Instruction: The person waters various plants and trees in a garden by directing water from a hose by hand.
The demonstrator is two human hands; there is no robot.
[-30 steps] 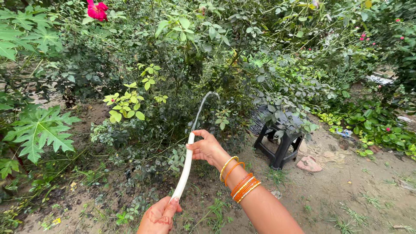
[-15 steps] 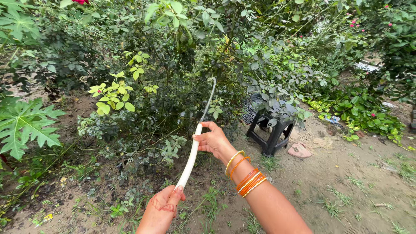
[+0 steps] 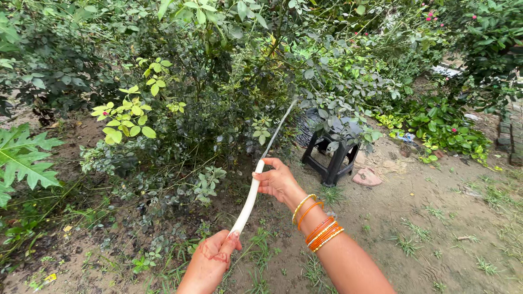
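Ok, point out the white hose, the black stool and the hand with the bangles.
white hose (image 3: 249,200), head view, middle of the white tube between the hands.
black stool (image 3: 331,160), head view, its front leg.
right hand (image 3: 279,181), head view, back of the hand.

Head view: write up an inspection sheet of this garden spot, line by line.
Surface: bare soil with sparse grass tufts.
Job's things: white hose, water stream arcing from its tip into the bush.
Clutter: black stool under foliage; pinkish stone beside it.
Grippers: left hand grips the hose's lower end; right hand, bangles on the wrist, holds it near the nozzle end.
Cables: nothing seen apart from the hose.
Surroundings: large lobed leaf at left; pink flowers upper right.
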